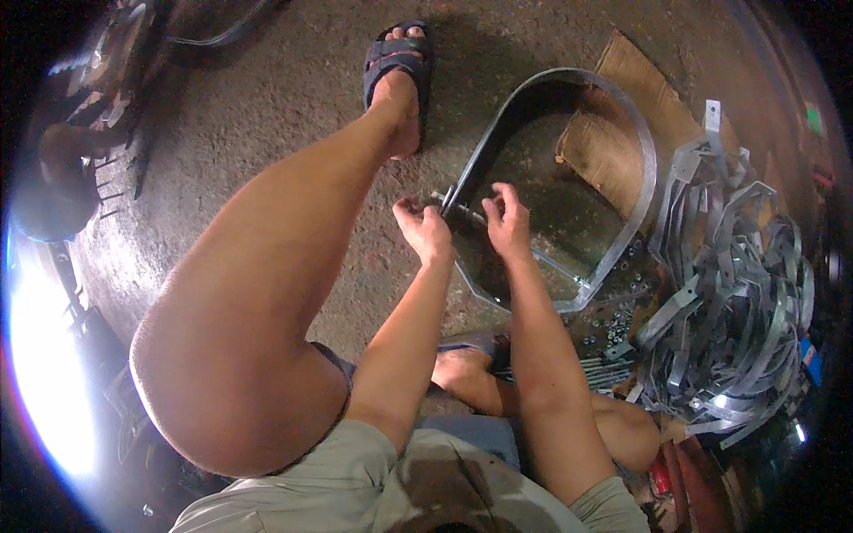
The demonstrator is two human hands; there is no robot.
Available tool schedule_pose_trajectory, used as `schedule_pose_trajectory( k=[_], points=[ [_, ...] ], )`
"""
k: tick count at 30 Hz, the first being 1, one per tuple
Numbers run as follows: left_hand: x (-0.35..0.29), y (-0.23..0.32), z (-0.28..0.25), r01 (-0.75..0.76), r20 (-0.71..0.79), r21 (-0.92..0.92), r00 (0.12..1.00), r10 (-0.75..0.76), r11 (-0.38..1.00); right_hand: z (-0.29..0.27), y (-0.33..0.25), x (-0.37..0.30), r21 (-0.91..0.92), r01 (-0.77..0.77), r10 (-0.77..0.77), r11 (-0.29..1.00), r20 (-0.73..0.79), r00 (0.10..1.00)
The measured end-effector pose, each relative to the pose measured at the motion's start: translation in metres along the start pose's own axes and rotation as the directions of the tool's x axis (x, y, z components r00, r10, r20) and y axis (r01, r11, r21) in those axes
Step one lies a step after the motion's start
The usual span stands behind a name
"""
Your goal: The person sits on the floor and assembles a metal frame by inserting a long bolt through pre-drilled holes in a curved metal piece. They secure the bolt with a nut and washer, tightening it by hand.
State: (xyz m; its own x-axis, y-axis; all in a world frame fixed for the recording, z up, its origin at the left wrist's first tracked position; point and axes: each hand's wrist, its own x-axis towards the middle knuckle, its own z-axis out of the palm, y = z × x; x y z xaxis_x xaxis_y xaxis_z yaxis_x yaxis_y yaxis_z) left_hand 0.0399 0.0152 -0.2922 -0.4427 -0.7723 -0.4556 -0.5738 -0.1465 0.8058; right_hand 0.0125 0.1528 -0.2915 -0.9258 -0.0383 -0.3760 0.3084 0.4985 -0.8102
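A large loop of flat grey metal strap, a band clamp [647,147], lies on the floor in front of me, to the right of my bare leg. A thin threaded rod [558,266] crosses the loop from its left side to a bracket at the lower right. My left hand [425,233] is closed at the left side of the loop, thumb and fingers pinching the clamp where the rod passes through. Inside the loop, my right hand [508,226] has its fingers curled at the rod; whether a nut sits between the fingertips is hidden.
A heap of bent metal straps [720,293] stands at the right. Loose nuts [619,327] and several rods [604,373] lie near my right forearm. Flat cardboard [609,147] is partly under the loop. My sandalled foot [400,71] rests at the far middle.
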Motion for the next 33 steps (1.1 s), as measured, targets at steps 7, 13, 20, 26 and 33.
schedule_pose_trajectory(
  k=[7, 13, 20, 26, 33],
  points=[
    [-0.009, 0.025, 0.005, 0.010, 0.012, 0.153, 1.000, -0.012, 0.988, 0.004, 0.006, -0.002, -0.136, 0.229, -0.242, 0.964, -0.095, 0.965],
    [-0.009, 0.015, 0.003, -0.071, -0.092, 0.133, 0.992, 0.083, 0.989, -0.003, -0.016, -0.003, -0.083, -0.016, 0.018, 0.996, 0.022, 1.000],
    [0.003, 0.021, 0.009, 0.087, -0.007, 0.268, 0.996, -0.088, 0.960, 0.003, -0.003, -0.002, -0.091, -0.024, 0.026, 0.996, 0.015, 1.000],
    [0.005, -0.001, 0.013, 0.079, 0.031, -0.353, 0.997, -0.072, 0.932, 0.001, -0.008, -0.002, -0.118, 0.024, -0.019, 0.993, 0.044, 0.999],
    [0.003, 0.008, 0.008, 0.066, 0.093, -0.099, 0.994, -0.057, 0.993, 0.004, 0.006, -0.003, -0.155, 0.053, -0.044, 0.986, 0.057, 0.997]
  ],
)
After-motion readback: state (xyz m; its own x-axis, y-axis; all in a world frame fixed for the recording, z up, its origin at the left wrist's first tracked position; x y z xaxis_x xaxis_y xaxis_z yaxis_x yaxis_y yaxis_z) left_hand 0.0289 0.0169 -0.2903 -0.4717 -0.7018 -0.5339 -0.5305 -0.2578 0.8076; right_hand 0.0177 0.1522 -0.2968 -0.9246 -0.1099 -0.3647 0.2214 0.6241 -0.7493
